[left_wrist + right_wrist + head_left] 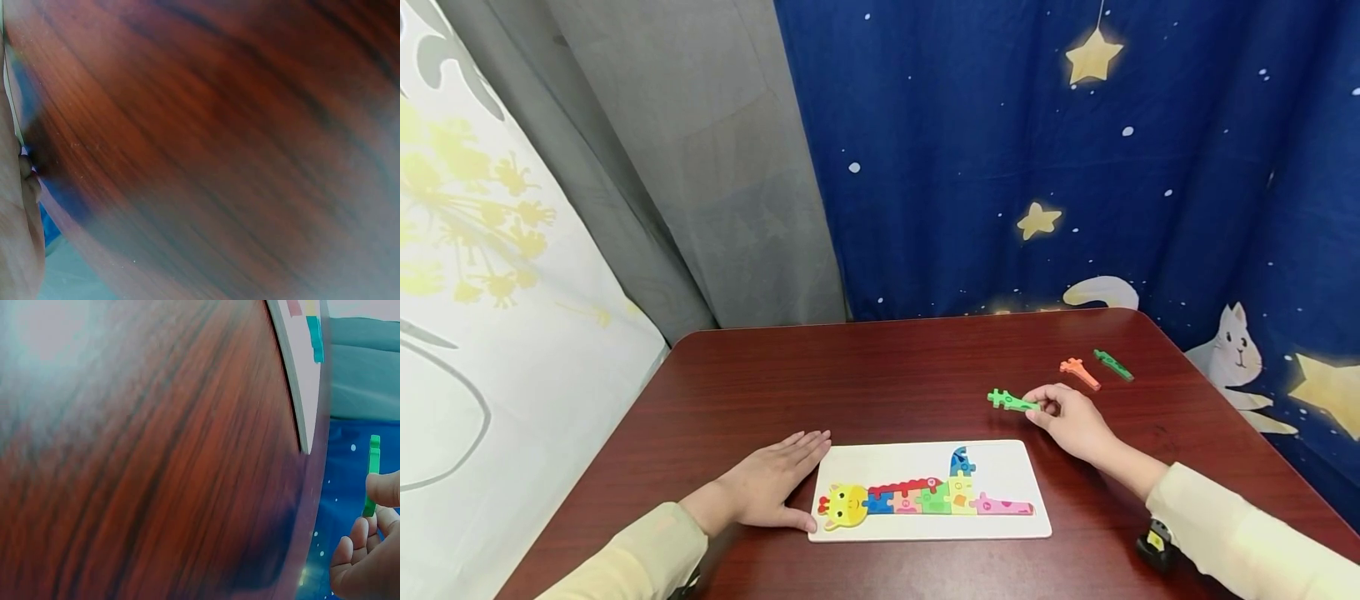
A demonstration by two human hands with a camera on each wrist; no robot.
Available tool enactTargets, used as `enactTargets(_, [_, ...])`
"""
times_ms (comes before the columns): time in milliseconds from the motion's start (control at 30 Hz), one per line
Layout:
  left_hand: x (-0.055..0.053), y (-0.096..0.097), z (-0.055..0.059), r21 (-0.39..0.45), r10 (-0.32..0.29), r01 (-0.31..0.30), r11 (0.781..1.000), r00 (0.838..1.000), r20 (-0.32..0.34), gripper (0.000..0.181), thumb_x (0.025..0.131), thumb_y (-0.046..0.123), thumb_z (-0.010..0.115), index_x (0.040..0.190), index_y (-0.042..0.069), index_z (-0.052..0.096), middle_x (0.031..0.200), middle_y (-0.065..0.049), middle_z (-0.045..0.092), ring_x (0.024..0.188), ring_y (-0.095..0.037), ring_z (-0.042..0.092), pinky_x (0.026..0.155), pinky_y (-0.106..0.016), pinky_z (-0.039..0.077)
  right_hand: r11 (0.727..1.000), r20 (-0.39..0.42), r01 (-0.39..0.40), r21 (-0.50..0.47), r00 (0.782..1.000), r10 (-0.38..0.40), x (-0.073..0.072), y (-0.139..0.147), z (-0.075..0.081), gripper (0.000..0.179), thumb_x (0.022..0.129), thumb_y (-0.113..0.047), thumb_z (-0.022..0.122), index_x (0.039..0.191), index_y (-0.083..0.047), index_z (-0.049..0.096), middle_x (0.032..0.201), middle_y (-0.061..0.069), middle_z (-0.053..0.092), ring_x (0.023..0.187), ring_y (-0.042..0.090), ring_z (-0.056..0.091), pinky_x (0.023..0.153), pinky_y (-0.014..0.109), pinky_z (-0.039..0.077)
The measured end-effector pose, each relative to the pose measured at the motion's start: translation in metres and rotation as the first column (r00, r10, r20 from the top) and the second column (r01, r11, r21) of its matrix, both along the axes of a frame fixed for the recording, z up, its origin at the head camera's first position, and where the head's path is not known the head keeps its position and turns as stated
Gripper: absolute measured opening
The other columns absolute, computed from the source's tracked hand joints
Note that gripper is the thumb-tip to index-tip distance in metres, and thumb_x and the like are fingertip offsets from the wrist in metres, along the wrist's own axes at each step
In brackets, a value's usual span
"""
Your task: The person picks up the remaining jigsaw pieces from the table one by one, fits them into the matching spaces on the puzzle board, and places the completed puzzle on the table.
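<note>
My right hand (1070,421) pinches a light green puzzle piece (1011,401) by its narrow end, its knobbed end pointing left, beyond the board's back right corner. The right wrist view shows the thumb and fingers around the same green piece (374,464). On the table lies a white puzzle board (910,467) with a giraffe of several coloured pieces: yellow head (847,506), red mane, body blocks, a blue piece (961,461) and a pink leg (1003,507). My left hand (778,482) lies flat with straight fingers at the board's left edge.
An orange piece (1081,373) and a dark green piece (1113,365) lie at the table's back right, beyond the right hand. The reddish-brown table (850,375) ends at a blue star-print curtain (955,167) and a grey curtain (722,167).
</note>
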State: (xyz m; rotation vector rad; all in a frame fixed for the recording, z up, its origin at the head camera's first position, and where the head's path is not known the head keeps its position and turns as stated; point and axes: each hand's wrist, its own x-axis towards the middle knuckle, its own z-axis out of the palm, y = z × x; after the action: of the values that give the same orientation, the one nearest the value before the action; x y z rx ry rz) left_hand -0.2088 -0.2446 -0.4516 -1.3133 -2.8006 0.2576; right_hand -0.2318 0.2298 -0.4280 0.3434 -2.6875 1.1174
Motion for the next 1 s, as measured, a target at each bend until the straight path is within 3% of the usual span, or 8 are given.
enactTargets(767, [0.000,0.000,-0.001,0.018,-0.020,0.020,1.000,1.000,-0.023,0.108,0.082,0.083,0.036,0.151,0.001,0.028,0.157,-0.011,0.027,0.143,-0.025,0.027,0.114,-0.039,0.026,0.997,0.006,-0.078,-0.016,0.997,0.078,0.020,-0.013,-0.002,0.013,0.086,-0.004,0.073,0.098,-0.009,0.070,0.081,-0.002,0.054,0.072,0.014,0.049,0.060,0.024,0.041])
enactTargets(1000, [0.000,0.000,0.001,0.005,-0.011,0.011,1.000,1.000,0.001,0.108,0.082,0.083,0.035,0.152,0.001,0.026,0.158,-0.011,0.025,0.144,-0.025,0.025,0.115,-0.040,0.024,0.993,0.003,-0.117,-0.036,0.993,0.117,0.028,-0.016,-0.002,0.015,0.085,-0.003,0.073,0.097,-0.010,0.070,0.082,-0.004,0.054,0.071,0.012,0.049,0.060,0.023,0.042])
